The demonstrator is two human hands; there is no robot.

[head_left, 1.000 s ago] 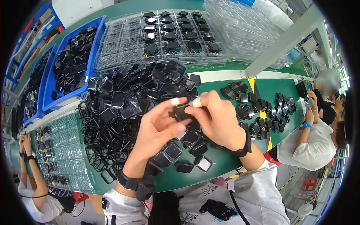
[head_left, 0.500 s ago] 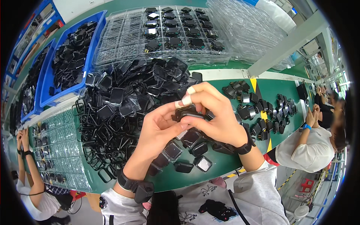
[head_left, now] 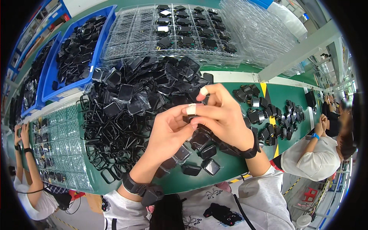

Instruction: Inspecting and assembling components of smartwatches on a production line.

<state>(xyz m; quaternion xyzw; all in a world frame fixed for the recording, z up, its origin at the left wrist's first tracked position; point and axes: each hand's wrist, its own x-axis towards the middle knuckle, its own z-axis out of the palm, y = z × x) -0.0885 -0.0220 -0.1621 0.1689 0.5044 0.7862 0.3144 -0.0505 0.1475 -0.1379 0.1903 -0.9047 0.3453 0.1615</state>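
Observation:
My left hand and my right hand meet over the middle of the bench, fingertips together. Between them they pinch a small black watch casing, almost wholly hidden behind the fingers. White tape wraps fingertips of my right hand, whose thumb and index finger press together. Just below lie several black square watch units with glossy screens, one with a pale face. To the left of my hands spreads a pile of thin black square frames, and beyond it a heap of black pieces in clear film.
Blue bins of black parts stand at the far left. Clear trays with watch units lie at the back, beside stacked empty trays. More units sit right, past a striped tape line. Co-workers sit on both sides.
My fingers have closed in and turned, so the black casing, plainly visible before, is now mostly covered. The whole view has shifted slightly.

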